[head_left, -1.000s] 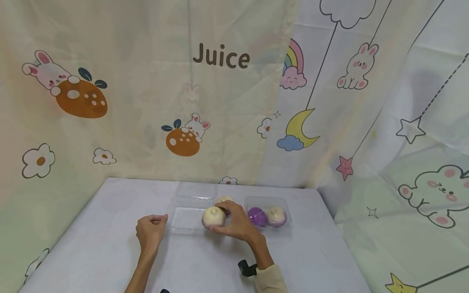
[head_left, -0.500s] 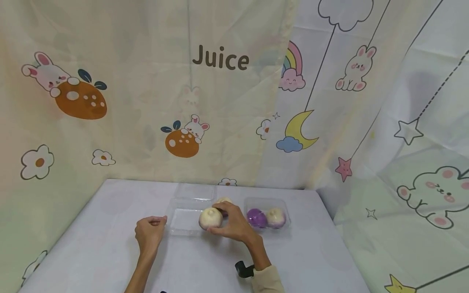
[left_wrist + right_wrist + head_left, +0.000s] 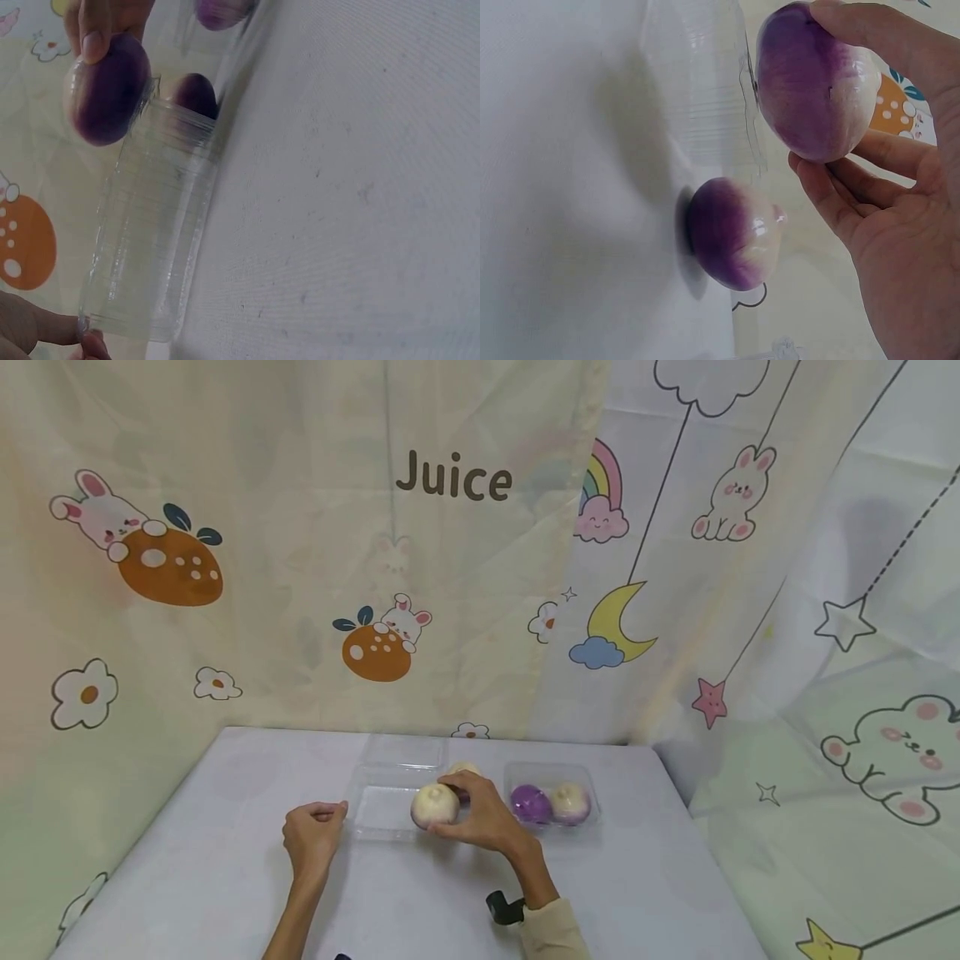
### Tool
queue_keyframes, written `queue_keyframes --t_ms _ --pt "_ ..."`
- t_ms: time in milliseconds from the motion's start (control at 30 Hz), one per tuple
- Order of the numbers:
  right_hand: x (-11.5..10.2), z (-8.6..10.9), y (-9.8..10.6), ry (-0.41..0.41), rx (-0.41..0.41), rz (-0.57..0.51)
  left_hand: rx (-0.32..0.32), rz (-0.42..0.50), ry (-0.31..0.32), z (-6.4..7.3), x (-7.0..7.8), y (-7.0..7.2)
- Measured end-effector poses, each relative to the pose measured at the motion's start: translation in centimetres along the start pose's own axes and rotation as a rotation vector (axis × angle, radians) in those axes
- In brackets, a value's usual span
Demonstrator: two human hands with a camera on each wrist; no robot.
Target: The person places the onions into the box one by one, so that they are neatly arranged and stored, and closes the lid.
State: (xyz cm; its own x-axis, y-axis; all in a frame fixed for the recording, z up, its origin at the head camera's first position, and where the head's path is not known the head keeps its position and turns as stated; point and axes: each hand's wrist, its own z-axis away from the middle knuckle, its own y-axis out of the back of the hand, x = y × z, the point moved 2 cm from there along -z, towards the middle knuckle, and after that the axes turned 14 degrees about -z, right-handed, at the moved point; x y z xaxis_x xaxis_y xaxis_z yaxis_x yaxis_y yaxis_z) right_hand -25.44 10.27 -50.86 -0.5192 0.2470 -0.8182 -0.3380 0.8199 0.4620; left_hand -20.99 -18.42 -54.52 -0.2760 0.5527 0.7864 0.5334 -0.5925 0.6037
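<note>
Before a printed cloth [image 3: 465, 552] of rabbits, stars and the word "Juice," we look down on a white counter [image 3: 637, 877] holding clear packaging and turnips. A clear container [image 3: 386, 810] runs left to right, its lid [image 3: 407, 752] folded back toward the cloth; a second container [image 3: 551, 771] sits farther right. The right hand [image 3: 480, 814] has its grip closed around a purple-and-white turnip [image 3: 435, 806], while the left hand [image 3: 313, 835], at the first container's left end, pinches its edge, as the left wrist view shows us.

We judge the telling relation to be vertical: the held turnip hangs just above the first container's rim, at its right end, with the right hand nearest and the left hand at the opposite end. Roundish, without a marked long axis, it carries its pale tip uppermost. Beyond the grip, we find another turnip [image 3: 735, 234] on the counter beside that right end, and two more [image 3: 531, 805] inside the second container.
</note>
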Motion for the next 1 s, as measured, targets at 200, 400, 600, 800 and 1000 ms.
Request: queue_keyframes --t_ms 200,400,600,800,1000 --pt "0.1 0.0 -0.1 -0.019 0.001 0.001 0.0 -0.004 -0.002 0.0 -0.1 0.0" --pt "0.1 0.0 -0.2 -0.021 0.004 -0.004 -0.008 -0.002 0.0 0.0 0.0 0.0" --pt "-0.1 -0.2 -0.3 -0.007 0.005 -0.022 -0.018 0.005 -0.003 -0.1 0.0 0.0" --pt "-0.3 -0.6 -0.6 0.007 0.006 -0.001 -0.005 -0.002 -0.016 -0.2 -0.1 0.1" --pt "-0.2 -0.8 -1.0 -0.012 -0.002 0.011 -0.017 -0.002 -0.014 -0.2 -0.3 0.0"
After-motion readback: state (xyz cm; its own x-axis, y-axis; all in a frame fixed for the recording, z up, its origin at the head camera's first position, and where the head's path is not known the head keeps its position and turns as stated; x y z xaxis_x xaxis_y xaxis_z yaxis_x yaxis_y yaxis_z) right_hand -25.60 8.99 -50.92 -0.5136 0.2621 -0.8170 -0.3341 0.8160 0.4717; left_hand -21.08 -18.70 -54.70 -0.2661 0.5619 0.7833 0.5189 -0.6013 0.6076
